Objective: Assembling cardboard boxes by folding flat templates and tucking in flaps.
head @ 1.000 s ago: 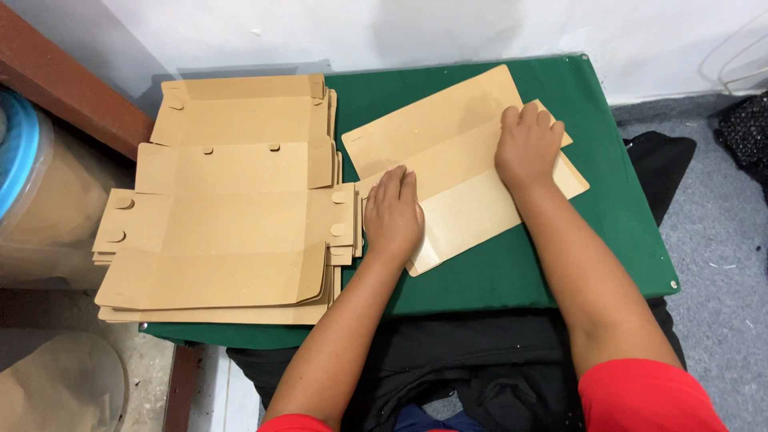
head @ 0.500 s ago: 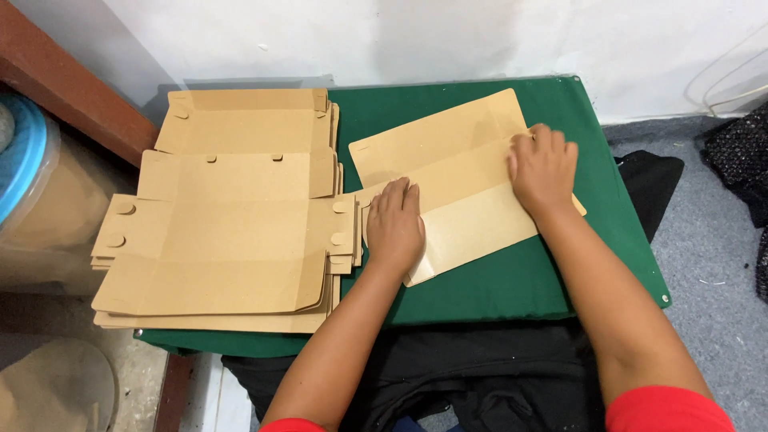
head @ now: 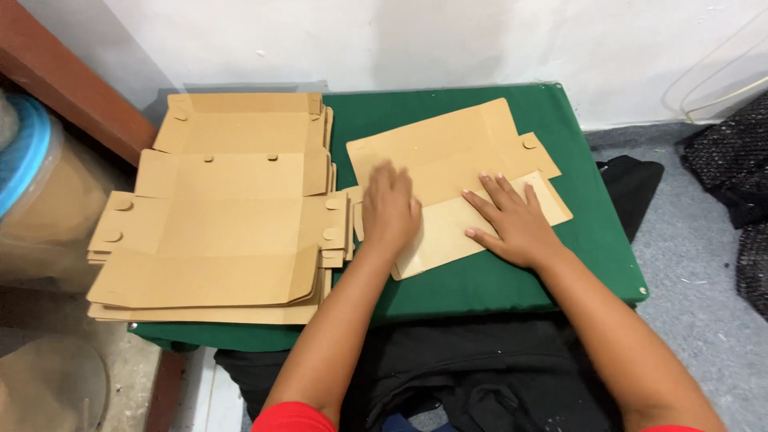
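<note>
Two bare hands at work, both palm-down on one flat brown cardboard box blank (head: 456,180).

The blank lies slantwise on the right half of the green tabletop (head: 480,284), its far corner toward the wall, its near edge toward the person. One fold runs along its length; the near panel looks paler than the far one. Small round tabs show at its right end, two countable there.

Left hand (head: 390,210): flat on the blank's left end, fingers spread and somewhat blurred. Its grip pinches nothing; it presses down only.

Right hand (head: 512,220): flat on the near panel, well right of the left hand, fingers spread and pointing toward the far left. Grip likewise spread, nothing pinched.

One stack of flat box blanks (head: 224,212) fills the left half of the tabletop, just beside the single blank, near touching at the left hand. How many sheets are in the stack cannot be told; several layered edges show at its near and right sides. The top sheet shows round tabs on both its side flaps and small notches along one fold.

Off the tabletop: one pale round container with a blue lid (head: 32,176) at the far left, one dark cloth bag (head: 632,188) on the grey floor at the right, one dark knit cloth (head: 732,164) at the far right edge. White wall behind.
</note>
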